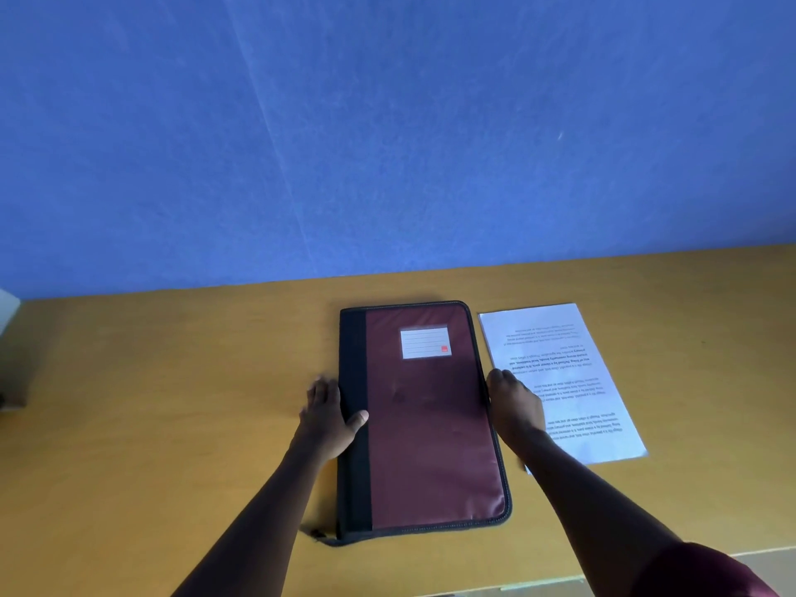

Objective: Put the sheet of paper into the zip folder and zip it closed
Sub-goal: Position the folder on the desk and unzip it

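The zip folder (pixel 430 420) lay flat and closed on the yellow-brown bench (pixel 172 402), its black spine strip on the left and its maroon cover facing up, with a white label (pixel 425 342) in a clear pocket near the far end. The zipper pull (pixel 321 537) stuck out at the near left corner. The sheet of paper (pixel 564 381) lay flat on the bench just beside the folder's right edge, printed side up with the text upside down to the wearer, not overlapping the folder as far as could be seen.

The left hand (pixel 329 417) sat at the folder's left edge about midway along its length. Its fingers lay extended on the bench along the spine, and its thumb (pixel 357 420) rested on top of the black strip, so the hand lightly clasped that edge. The left forearm reached in from the lower left.

The right hand (pixel 514 402) was at the folder's right edge, roughly opposite the left one, over the gap between folder and paper and covering part of the sheet. Its back faced the camera and its fingers curled down toward the folder's edge; whether they gripped the edge or only touched it could not be told. The right forearm came in from the lower right, with a dark red sleeve (pixel 706 575) at the frame's corner.

A blue wall (pixel 387 144) rose behind the bench.
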A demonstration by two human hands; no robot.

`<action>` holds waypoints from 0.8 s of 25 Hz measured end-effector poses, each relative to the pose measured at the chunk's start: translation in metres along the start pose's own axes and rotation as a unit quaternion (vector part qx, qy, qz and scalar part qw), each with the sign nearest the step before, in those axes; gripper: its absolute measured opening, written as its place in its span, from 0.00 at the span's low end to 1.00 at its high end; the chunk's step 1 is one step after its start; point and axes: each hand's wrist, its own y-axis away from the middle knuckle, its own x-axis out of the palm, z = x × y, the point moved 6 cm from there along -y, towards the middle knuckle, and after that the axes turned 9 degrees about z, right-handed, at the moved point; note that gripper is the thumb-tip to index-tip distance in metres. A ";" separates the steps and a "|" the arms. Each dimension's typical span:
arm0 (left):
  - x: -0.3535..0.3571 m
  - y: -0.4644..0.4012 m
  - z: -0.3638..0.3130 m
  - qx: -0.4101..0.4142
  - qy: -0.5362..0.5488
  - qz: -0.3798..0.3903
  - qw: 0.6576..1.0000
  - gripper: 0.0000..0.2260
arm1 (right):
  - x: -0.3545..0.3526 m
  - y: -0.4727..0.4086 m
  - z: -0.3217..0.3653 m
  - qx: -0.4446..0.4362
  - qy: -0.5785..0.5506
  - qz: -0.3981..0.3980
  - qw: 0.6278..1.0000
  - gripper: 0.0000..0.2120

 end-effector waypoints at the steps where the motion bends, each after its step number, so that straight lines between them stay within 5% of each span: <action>1: 0.003 0.004 0.001 0.002 -0.001 0.001 1.000 0.41 | 0.002 0.005 -0.001 0.002 -0.001 -0.001 1.000 0.05; 20: 0.046 0.052 0.027 0.058 -0.019 -0.009 0.998 0.40 | 0.045 0.114 -0.013 0.070 -0.040 -0.007 0.997 0.05</action>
